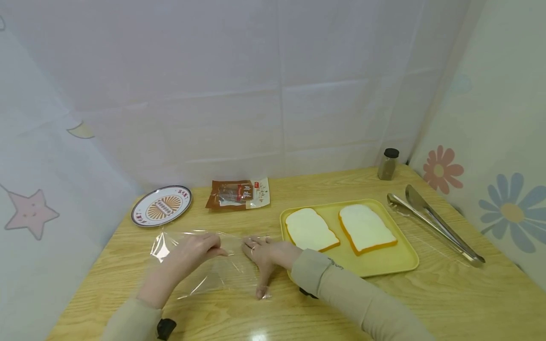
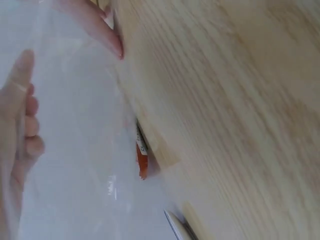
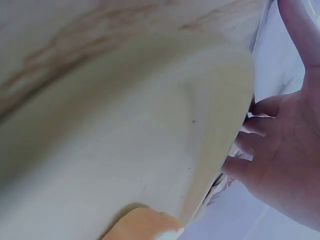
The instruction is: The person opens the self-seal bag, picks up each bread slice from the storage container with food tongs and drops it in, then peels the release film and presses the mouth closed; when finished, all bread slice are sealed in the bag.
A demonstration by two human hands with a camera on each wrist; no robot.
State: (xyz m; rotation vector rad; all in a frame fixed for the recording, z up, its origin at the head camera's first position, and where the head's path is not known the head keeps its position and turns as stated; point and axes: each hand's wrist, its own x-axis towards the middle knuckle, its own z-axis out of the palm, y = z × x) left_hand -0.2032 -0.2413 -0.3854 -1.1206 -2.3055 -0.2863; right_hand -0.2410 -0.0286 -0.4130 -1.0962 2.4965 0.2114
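A sheet of clear plastic film [image 1: 209,279] spreads over the table at the front left, its edges glinting. My left hand [image 1: 194,251] grips the film with its fingers curled and the thumb extended; in the left wrist view the film hangs across the left hand [image 2: 17,125]. With fingers spread, my right hand [image 1: 266,258] presses the right side of the film onto the table. Right beside that wrist lies a yellow tray [image 1: 362,270] bearing two bread slices, the left slice [image 1: 309,229] and the right slice [image 1: 367,228]. The right wrist view shows the right hand [image 3: 285,145] beyond the tray's rim.
Behind the film are a round patterned plate [image 1: 162,206] and a brown and white food packet [image 1: 239,193]. A small jar with a black lid [image 1: 387,166] stands at the back right. Metal tongs [image 1: 435,225] lie right of the tray, near the flowered side curtain [image 1: 503,142].
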